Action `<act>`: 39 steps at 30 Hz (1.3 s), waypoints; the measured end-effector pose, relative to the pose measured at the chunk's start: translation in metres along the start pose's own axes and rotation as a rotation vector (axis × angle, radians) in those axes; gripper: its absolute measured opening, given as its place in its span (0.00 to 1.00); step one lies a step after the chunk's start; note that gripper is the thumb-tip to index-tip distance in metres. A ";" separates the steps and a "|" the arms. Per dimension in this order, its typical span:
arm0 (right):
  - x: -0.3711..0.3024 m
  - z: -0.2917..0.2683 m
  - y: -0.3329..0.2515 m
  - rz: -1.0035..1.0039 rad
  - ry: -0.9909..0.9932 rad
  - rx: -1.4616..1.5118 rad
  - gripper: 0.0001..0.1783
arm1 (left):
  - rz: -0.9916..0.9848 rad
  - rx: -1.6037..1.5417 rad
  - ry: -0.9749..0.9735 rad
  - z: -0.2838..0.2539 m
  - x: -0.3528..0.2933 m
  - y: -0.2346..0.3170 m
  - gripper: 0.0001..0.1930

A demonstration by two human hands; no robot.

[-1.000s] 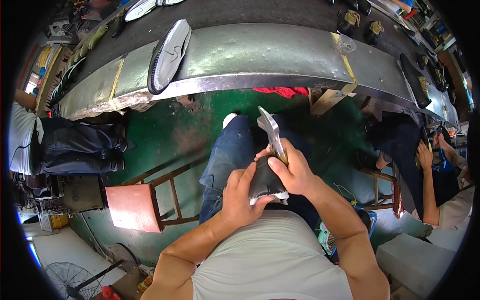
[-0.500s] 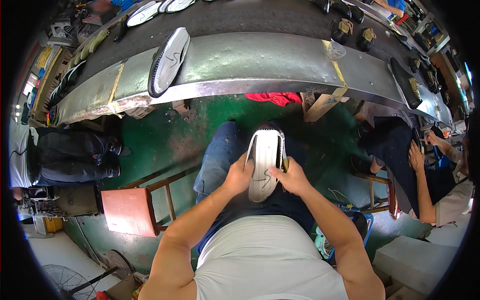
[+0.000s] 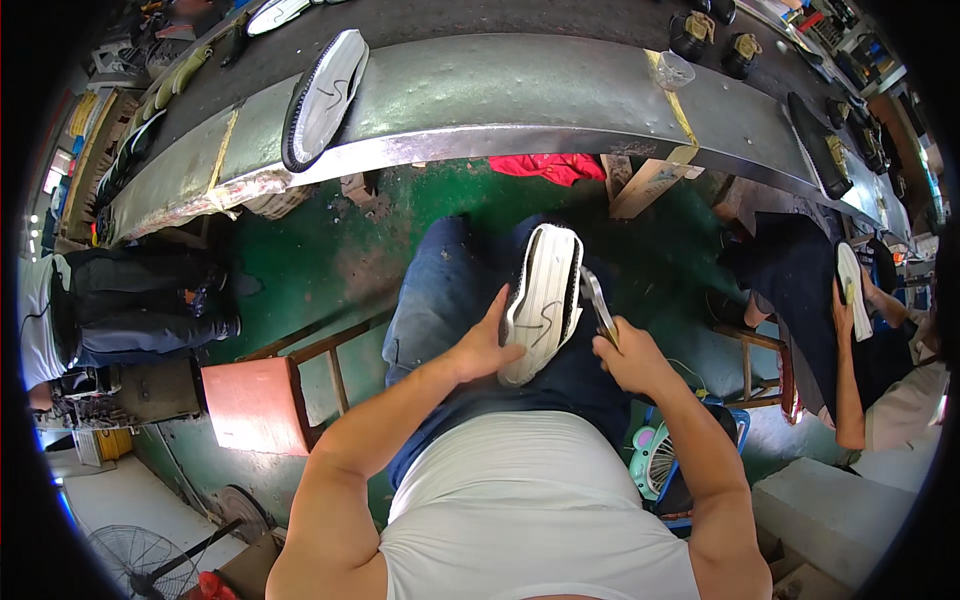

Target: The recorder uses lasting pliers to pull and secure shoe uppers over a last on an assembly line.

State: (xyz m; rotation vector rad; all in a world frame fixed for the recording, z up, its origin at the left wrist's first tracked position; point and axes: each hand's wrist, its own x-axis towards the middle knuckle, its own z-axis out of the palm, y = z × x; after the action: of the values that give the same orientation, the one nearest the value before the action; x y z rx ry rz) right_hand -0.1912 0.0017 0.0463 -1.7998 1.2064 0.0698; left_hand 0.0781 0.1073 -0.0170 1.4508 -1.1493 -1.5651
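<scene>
White-soled shoe (image 3: 543, 300) was pinched between the left hand's (image 3: 484, 348) thumb and fingers, probably just to steady it. Right hand's (image 3: 633, 358) fingers curled round a metal tool (image 3: 598, 301) right beside. Shoe sat bottom-up over the jeans (image 3: 428, 290), likely for easy reach, bench (image 3: 520, 85) beyond.

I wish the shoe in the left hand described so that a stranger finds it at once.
Below the metal-edged bench, find blue trousers. Over them, the left hand holds a shoe, its pale face and dark curved mark turned up. Unlike the similar shoe on the bench edge, it is beside a metal-headed tool in the right hand.
</scene>
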 end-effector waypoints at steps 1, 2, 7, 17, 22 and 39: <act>-0.009 -0.008 -0.015 0.001 -0.006 -0.003 0.19 | -0.033 0.036 0.048 0.005 -0.003 -0.007 0.56; -0.022 -0.019 -0.033 -0.023 -0.119 -0.110 0.20 | -0.066 0.072 0.096 0.008 -0.003 -0.014 0.56; -0.015 -0.009 -0.029 -0.330 -0.186 -0.319 0.26 | -0.185 0.065 0.035 0.011 -0.010 0.019 0.53; 0.007 0.012 -0.050 -0.424 -0.210 -0.473 0.12 | -0.207 -0.705 0.309 0.024 0.009 0.016 0.36; 0.003 0.024 -0.040 -0.358 -0.192 -0.348 0.15 | -0.217 0.040 0.572 0.026 0.025 -0.001 0.31; 0.040 -0.002 -0.046 -0.238 0.025 -0.534 0.15 | 0.216 0.559 0.407 0.015 0.027 -0.001 0.27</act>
State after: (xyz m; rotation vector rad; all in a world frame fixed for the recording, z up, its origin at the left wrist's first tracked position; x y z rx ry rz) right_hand -0.1368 -0.0242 0.0575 -2.4037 1.0415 0.2518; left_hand 0.0604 0.0852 -0.0281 1.8156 -1.4921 -0.7734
